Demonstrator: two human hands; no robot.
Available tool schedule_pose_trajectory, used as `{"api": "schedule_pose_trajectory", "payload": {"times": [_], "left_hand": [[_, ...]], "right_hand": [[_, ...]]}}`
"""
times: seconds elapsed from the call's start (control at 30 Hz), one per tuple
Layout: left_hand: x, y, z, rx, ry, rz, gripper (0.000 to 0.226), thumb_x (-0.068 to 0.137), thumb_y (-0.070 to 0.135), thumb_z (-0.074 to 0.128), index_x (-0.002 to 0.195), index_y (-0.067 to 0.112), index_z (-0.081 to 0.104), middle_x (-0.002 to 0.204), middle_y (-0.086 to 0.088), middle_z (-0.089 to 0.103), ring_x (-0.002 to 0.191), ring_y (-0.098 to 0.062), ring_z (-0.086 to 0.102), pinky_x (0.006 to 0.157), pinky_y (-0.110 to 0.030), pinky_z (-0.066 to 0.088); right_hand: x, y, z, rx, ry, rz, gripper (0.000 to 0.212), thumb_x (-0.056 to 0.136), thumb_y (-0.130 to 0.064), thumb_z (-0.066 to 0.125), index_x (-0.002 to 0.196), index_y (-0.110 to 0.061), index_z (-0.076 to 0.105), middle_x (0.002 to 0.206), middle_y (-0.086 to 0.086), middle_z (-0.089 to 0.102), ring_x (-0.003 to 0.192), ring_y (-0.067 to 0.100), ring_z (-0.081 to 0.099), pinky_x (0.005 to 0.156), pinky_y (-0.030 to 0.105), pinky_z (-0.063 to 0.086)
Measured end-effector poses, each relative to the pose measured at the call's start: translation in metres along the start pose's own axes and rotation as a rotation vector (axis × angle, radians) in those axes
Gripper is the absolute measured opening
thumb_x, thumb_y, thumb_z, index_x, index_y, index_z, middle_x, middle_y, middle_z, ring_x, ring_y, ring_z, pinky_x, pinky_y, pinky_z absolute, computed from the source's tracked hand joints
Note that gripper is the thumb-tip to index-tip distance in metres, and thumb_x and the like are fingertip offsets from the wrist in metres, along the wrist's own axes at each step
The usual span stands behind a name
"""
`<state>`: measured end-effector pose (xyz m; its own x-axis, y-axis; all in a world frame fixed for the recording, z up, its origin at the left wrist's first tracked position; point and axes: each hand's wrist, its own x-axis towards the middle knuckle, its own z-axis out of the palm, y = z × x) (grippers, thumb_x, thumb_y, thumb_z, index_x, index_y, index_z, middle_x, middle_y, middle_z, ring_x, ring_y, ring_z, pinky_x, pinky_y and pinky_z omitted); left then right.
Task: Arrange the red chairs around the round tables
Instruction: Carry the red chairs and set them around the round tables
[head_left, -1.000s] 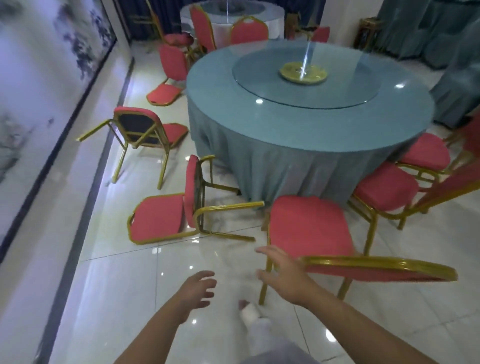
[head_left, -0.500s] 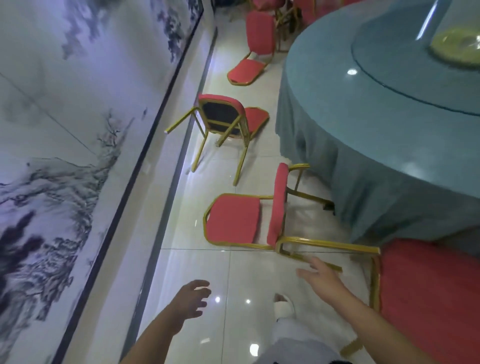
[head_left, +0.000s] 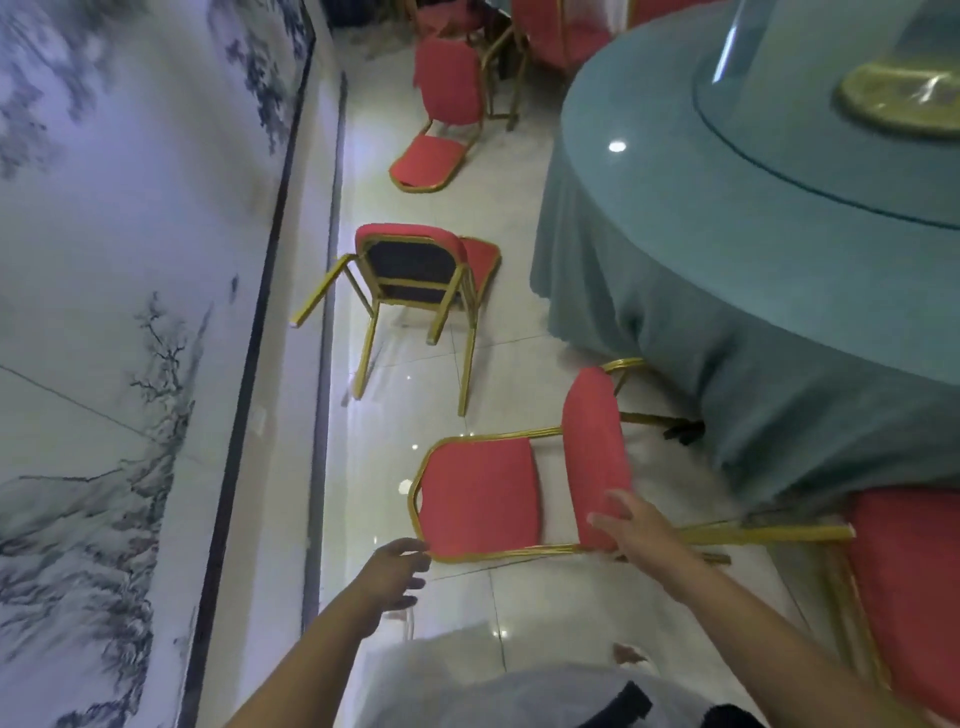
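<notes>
Nearest red chair (head_left: 478, 499): tipped onto its back on the tiled floor (head_left: 519, 597), just beside the round table (head_left: 727, 234). The backrest lies flat, the seat pad (head_left: 592, 441) stands on edge, and the gold legs point toward the tablecloth.
Handling: probably light enough to lift by hand. The metal frame looks stiff, the padding soft, and the glossy tiles may let the feet slide as it is tipped up.
Where to grip: the gold tube around the backrest and the seat's near edge look like the firmest holds, since the cushion alone would give.
Right hand (head_left: 631, 530): fingers spread and straight, lying over the near lower corner of the seat pad. It grips nothing, and I cannot tell whether it touches.
Left hand (head_left: 392, 577): loosely curled and holding nothing, fingertips just beside the near corner of the backrest frame.
Other chairs: a second chair (head_left: 415, 260) lies overturned near the wall and a third chair (head_left: 447, 88) is down farther off. An upright chair (head_left: 914, 571) stands at the table on the right.
</notes>
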<state>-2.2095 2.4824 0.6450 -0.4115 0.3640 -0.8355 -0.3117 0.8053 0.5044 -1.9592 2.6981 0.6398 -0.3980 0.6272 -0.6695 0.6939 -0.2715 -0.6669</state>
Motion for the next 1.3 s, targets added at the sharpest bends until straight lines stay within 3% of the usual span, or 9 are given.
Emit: {"api": "schedule_pose_trajectory", "payload": {"times": [0.13,0.23,0.37,0.67,0.73,0.9,1.07,1.2,1.3], "left_hand": [[0.058,0.039,-0.068,0.182,-0.1,0.048,0.024,0.091,0.01,0.059,0.114,0.015,0.063,0.092,-0.008,0.064,0.078,-0.023,0.056,0.069,-0.031,0.047],[0.075,0.054,-0.11,0.272,-0.173,0.066,0.023,0.089,0.01,0.06,0.111,0.016,0.065,0.09,-0.007,0.063,0.076,-0.022,0.055,0.068,-0.03,0.045],[0.103,0.05,-0.148,0.358,-0.211,0.05,0.02,0.091,0.007,0.059,0.109,0.012,0.065,0.086,-0.006,0.062,0.07,-0.02,0.053,0.061,-0.027,0.043],[0.155,-0.025,-0.195,0.562,-0.185,-0.088,0.024,0.094,0.009,0.056,0.116,0.007,0.064,0.097,-0.011,0.058,0.083,-0.026,0.053,0.072,-0.034,0.047],[0.173,-0.04,-0.199,0.624,-0.15,-0.099,0.026,0.095,0.008,0.054,0.119,0.006,0.063,0.103,-0.012,0.058,0.087,-0.026,0.054,0.078,-0.035,0.049],[0.257,-0.084,-0.19,0.539,-0.099,-0.161,0.024,0.092,0.005,0.059,0.116,0.003,0.064,0.084,-0.015,0.056,0.061,-0.023,0.047,0.055,-0.027,0.037],[0.382,-0.128,-0.159,0.56,-0.115,-0.073,0.028,0.094,0.006,0.058,0.121,0.003,0.061,0.088,-0.009,0.062,0.068,-0.023,0.052,0.064,-0.026,0.04],[0.492,-0.148,-0.142,0.555,-0.036,-0.014,0.034,0.093,0.018,0.06,0.126,0.012,0.06,0.078,-0.001,0.059,0.063,-0.014,0.052,0.058,-0.024,0.041],[0.573,-0.155,-0.131,0.612,-0.03,0.011,0.044,0.094,0.028,0.06,0.136,0.014,0.054,0.113,-0.007,0.062,0.087,-0.018,0.057,0.078,-0.026,0.041]], "right_hand": [[-0.014,-0.015,0.066,0.189,0.237,0.113,0.055,0.09,-0.027,0.071,0.14,-0.013,0.051,0.133,0.005,0.055,0.111,0.017,0.053,0.09,0.031,0.043],[-0.035,-0.025,0.119,0.305,0.299,0.214,0.045,0.09,-0.024,0.07,0.131,-0.01,0.057,0.112,0.003,0.061,0.092,0.014,0.057,0.078,0.03,0.045],[-0.049,-0.033,0.174,0.374,0.29,0.325,0.045,0.09,-0.03,0.069,0.131,-0.015,0.055,0.124,0.008,0.057,0.103,0.022,0.056,0.087,0.034,0.045],[-0.022,-0.003,0.237,0.365,0.193,0.553,0.051,0.091,-0.036,0.067,0.135,-0.015,0.052,0.124,0.008,0.056,0.104,0.024,0.055,0.083,0.035,0.046],[-0.001,0.006,0.245,0.364,0.184,0.584,0.051,0.092,-0.036,0.066,0.135,-0.013,0.051,0.124,0.009,0.056,0.103,0.025,0.055,0.081,0.035,0.047],[0.08,0.061,0.278,0.339,0.157,0.646,0.051,0.091,-0.035,0.068,0.134,-0.012,0.051,0.119,0.01,0.057,0.101,0.025,0.057,0.085,0.039,0.048],[0.192,0.13,0.331,0.315,0.136,0.695,0.061,0.09,-0.041,0.069,0.137,-0.009,0.047,0.119,0.011,0.054,0.106,0.026,0.054,0.086,0.041,0.048],[0.292,0.167,0.379,0.574,0.243,0.795,0.05,0.088,-0.045,0.071,0.114,-0.007,0.053,0.118,0.013,0.059,0.11,0.032,0.056,0.093,0.047,0.05],[0.361,0.186,0.42,0.865,0.286,0.866,0.059,0.085,-0.051,0.071,0.126,-0.014,0.05,0.122,0.007,0.051,0.114,0.03,0.049,0.095,0.051,0.044]]}}
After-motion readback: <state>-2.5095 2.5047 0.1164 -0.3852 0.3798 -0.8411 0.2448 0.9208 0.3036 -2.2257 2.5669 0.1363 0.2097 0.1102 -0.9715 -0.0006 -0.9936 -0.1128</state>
